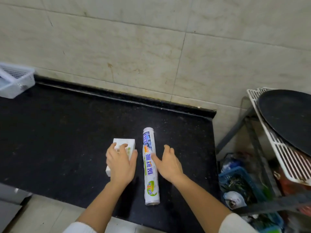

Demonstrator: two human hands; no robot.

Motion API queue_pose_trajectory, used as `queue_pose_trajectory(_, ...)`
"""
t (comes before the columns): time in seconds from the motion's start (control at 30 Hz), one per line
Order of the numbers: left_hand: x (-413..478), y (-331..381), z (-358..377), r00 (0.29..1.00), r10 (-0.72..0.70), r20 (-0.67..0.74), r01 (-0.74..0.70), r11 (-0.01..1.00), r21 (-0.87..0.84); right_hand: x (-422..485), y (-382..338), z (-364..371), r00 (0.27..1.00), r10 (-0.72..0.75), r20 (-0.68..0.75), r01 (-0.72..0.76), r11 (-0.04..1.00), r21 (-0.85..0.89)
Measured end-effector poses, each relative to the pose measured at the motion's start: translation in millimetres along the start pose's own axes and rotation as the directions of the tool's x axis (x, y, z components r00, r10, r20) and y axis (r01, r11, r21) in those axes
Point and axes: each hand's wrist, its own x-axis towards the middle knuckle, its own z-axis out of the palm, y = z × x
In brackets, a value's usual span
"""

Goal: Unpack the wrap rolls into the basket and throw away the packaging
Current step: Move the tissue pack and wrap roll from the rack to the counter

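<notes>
A long wrap roll [150, 169] in printed white and blue plastic packaging lies lengthwise on the black counter [58, 132], near its right end. Just left of it sits a white box [126, 143] of wrap. My left hand [120, 163] lies on top of that box, fingers curled around its sides. My right hand [168, 162] hovers spread at the roll's right side, thumb touching or nearly touching the roll. A white plastic basket [18, 81] stands at the counter's far left against the wall.
Tiled wall behind the counter. Right of the counter stands a metal rack [276, 145] with a white wire shelf and a round black pan [289, 118]. Below it are a blue crate [235, 180] and bags of clutter. Pale floor tiles show in front.
</notes>
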Motion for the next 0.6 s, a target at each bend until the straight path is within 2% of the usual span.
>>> queue_pose_trajectory(0.23,35.7,167.0,17.7,0.962,0.267,0.058,-0.255,0.954,-0.160,19.8,27.3,-163.9,0.940,-0.103,-0.325,0.105,0.994,-0.012)
queue_pose_trajectory(0.47,-7.8,339.7,54.4,0.862,0.485,0.144,-0.433,0.855,-0.287,8.5,113.4,-317.7,0.863,-0.094,-0.497,0.031,0.991,-0.133)
queue_pose_trajectory(0.6,-50.3,403.1,91.3,0.830,0.524,0.192,-0.459,0.837,-0.299,1.8,178.0,-381.4,0.841,-0.075,-0.535,-0.043,0.978,-0.206)
